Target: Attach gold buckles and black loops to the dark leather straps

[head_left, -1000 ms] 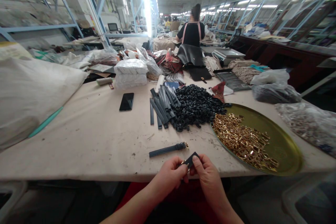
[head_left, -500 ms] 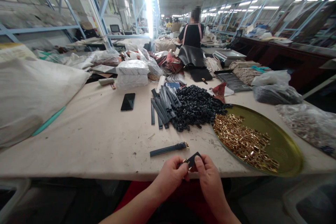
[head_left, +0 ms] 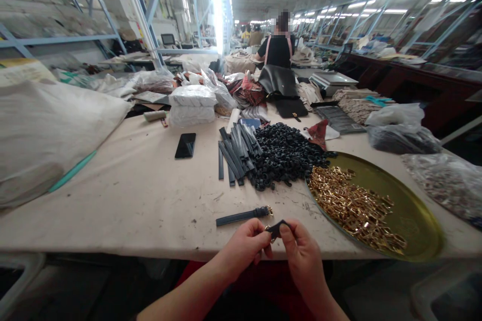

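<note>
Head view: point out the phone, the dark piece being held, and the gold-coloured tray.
Phone (head_left: 185, 145): head view, middle of its dark screen.
Dark piece (head_left: 277, 229): head view, middle of its exposed surface.
Gold-coloured tray (head_left: 414, 218): head view, bare stretch of its inner surface.

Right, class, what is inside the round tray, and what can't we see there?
The tray holds a heap of small gold-coloured metal pieces, with bare tray showing to their right. The heap's lower pieces and the tray floor beneath it are covered.
</note>
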### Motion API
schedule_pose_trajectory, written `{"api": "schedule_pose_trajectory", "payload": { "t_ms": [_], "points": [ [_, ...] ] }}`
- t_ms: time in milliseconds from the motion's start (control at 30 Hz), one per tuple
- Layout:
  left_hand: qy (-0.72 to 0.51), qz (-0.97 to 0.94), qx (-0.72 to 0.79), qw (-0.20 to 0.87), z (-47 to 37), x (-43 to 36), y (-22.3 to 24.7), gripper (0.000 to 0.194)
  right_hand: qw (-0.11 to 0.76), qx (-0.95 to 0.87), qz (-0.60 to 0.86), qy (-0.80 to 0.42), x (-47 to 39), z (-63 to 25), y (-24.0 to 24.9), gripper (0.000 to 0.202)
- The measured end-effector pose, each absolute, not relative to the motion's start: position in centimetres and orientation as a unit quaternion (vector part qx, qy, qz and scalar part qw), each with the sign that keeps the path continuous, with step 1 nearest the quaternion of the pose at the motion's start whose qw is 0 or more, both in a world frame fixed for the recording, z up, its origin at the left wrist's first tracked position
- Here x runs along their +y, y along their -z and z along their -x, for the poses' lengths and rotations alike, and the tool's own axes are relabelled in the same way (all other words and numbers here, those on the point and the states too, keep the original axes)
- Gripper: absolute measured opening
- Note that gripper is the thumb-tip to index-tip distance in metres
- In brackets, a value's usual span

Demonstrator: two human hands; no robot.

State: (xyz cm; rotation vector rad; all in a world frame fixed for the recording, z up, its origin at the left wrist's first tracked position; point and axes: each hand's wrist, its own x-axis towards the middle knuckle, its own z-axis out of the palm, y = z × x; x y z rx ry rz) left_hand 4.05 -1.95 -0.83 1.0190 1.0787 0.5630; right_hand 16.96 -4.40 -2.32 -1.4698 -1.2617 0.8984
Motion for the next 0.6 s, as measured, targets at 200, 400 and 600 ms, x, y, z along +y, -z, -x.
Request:
{"api": "schedule_pose_trajectory", "payload": {
  "t_ms": [200, 400, 600],
  "points": [
    [-0.255, -0.512, 0.489, 0.658, -3.5, -1.9, 1.0, 0.025, 0.44, -0.52, 0.599, -0.421, -3.9, -17.3, 2.7, 0.022],
    [-0.235, -0.532, 0.496, 0.645, -2.9, -0.8, 0.6, 0.025, 0.453, -0.487, 0.572, -0.48, -2.8, -16.7, 2.9, 0.027],
    [-0.232, -0.526, 0.504, 0.645, -2.7, 0.1, 0.7, 0.018, 0.453, -0.48, 0.512, -0.549, -1.1, -16.3, 2.8, 0.031]
  ]
}}
